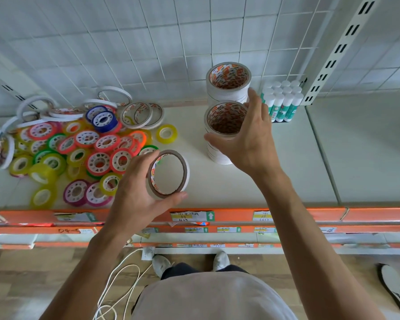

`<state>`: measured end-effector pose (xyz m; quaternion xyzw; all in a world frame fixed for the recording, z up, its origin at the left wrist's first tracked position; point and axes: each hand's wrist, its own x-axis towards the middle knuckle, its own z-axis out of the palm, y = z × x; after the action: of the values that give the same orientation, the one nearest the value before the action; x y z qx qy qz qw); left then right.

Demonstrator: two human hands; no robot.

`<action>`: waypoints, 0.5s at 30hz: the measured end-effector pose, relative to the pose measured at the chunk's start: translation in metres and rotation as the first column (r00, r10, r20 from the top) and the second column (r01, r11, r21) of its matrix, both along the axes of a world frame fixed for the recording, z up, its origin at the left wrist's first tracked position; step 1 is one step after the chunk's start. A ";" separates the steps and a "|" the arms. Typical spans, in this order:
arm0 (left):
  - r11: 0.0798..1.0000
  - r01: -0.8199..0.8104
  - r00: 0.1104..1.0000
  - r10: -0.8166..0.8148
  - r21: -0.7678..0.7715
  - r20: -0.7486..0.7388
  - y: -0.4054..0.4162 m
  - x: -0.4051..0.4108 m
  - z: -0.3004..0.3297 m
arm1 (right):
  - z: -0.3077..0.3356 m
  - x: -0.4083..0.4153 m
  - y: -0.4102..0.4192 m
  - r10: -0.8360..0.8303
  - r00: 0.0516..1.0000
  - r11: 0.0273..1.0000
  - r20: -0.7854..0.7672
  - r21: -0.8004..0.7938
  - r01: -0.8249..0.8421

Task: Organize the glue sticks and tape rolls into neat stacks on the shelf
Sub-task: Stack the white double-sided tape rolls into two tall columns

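My left hand (pixel 134 199) grips a thin white tape roll (pixel 187 172) with a printed inner core, held tilted above the front of the white shelf (pixel 217 190). My right hand (pixel 249 144) holds the top roll of the near stack of white tape rolls (pixel 217 155), thumb on its left side, fingers around its right side. A taller stack of the same rolls (pixel 226 88) stands just behind. Glue sticks (pixel 282 105) with white caps and green labels stand upright in rows at the back right, beside the stacks.
A loose heap of small coloured tape rolls (pixel 79 148) and thin white rolls (pixel 141 114) covers the shelf's left side. A wire grid back panel (pixel 171 42) rises behind. Orange price rails (pixel 310 214) line the shelf fronts below. A white cord (pixel 116 280) lies on the floor.
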<state>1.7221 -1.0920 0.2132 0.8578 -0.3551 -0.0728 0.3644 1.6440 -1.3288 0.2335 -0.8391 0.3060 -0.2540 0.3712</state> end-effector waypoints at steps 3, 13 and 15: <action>1.000 -0.004 1.000 0.004 -0.002 0.004 -0.001 0.001 0.002 | -0.002 -0.001 0.000 0.003 1.000 1.000 0.009 0.013 -0.003; 1.000 0.027 1.000 -0.026 -0.011 0.015 -0.005 0.000 0.003 | 0.000 -0.002 -0.004 0.017 0.999 1.000 -0.048 -0.009 -0.018; 0.999 0.035 0.999 -0.035 -0.015 0.014 -0.006 -0.002 0.003 | -0.001 -0.001 -0.004 0.010 0.999 1.000 -0.053 -0.017 -0.011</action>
<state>1.7198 -1.0978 0.2159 0.8490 -0.3732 -0.0705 0.3673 1.6427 -1.3326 0.2329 -0.8503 0.3091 -0.2321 0.3572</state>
